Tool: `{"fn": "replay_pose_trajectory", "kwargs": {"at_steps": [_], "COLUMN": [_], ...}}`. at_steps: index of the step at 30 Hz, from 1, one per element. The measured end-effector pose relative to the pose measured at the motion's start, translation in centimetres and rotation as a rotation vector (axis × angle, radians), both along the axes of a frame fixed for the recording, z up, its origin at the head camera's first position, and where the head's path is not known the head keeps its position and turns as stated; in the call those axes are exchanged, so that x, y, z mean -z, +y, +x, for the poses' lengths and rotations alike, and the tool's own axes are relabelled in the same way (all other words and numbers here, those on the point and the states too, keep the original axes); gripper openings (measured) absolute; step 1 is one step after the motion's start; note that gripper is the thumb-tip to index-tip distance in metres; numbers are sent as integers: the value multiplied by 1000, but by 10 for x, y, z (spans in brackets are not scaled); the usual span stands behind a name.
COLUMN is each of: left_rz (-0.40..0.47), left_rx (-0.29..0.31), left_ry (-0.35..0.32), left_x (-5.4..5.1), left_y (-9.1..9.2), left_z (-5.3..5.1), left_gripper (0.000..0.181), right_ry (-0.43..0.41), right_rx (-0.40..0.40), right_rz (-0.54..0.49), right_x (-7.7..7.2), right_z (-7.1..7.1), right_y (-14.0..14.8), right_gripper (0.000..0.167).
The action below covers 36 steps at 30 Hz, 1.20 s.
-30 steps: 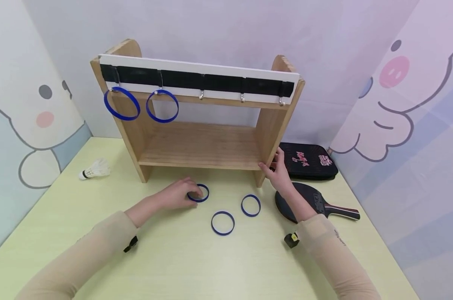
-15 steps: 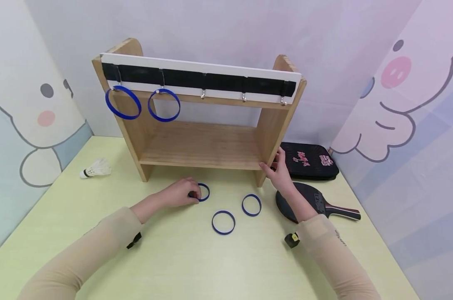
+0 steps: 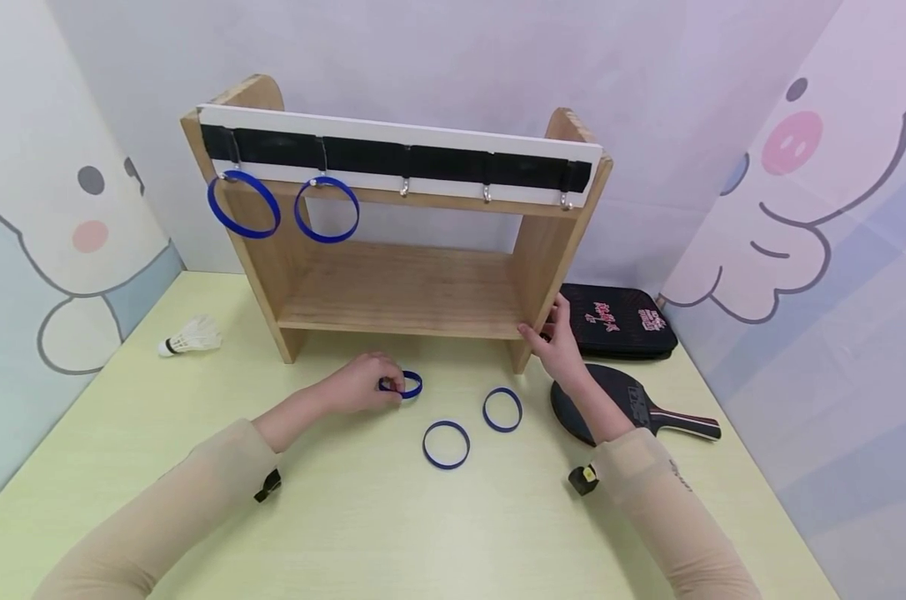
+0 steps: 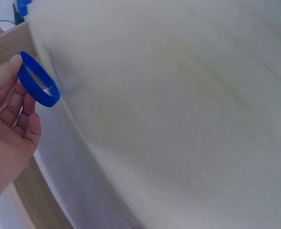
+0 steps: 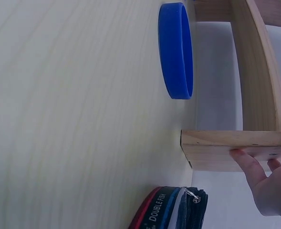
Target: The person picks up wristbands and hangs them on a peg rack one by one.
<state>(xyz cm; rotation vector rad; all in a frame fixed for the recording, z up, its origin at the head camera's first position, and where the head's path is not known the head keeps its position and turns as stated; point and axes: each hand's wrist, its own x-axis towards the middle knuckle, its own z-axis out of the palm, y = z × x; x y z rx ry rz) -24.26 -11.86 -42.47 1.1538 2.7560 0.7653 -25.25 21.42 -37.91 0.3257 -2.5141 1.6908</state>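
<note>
In the head view my left hand pinches a blue ring near the shelf's lower front. The left wrist view has this ring between thumb and fingertips of the left hand, tilted. My right hand grips the lower right side of the wooden shelf, thumb in front; the right wrist view has that hand on the side panel. Two more rings lie on the table. Two rings hang from the two leftmost hooks; the other hooks hold nothing.
A shuttlecock lies left of the shelf. To the right are a black case and a table tennis paddle. The patterned wall stands behind the table.
My left hand has closed its fingertips on the ring, which has tilted up from lying flat and shifted slightly right. The right hand has stayed on the shelf.
</note>
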Motion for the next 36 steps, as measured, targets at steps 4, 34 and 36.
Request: {"fn": "replay_pose_trajectory", "kwargs": {"at_steps": [4,34,36], "left_rz": [16,169,190], "left_rx": [-34,-121,-135], "left_ry": [-25,-25,-3], "left_x": [-10,-78,-84], "left_y": [1,1,0], "left_z": [7,40,42], "left_gripper": [8,10,10], "right_ry": [2,68,71], "right_rx": [-2,13,11], "right_rz": [8,47,46], "right_x": [0,26,28], "right_z": [1,-20,-19], "right_y": [-1,11,11], "right_gripper": [74,72,72]}}
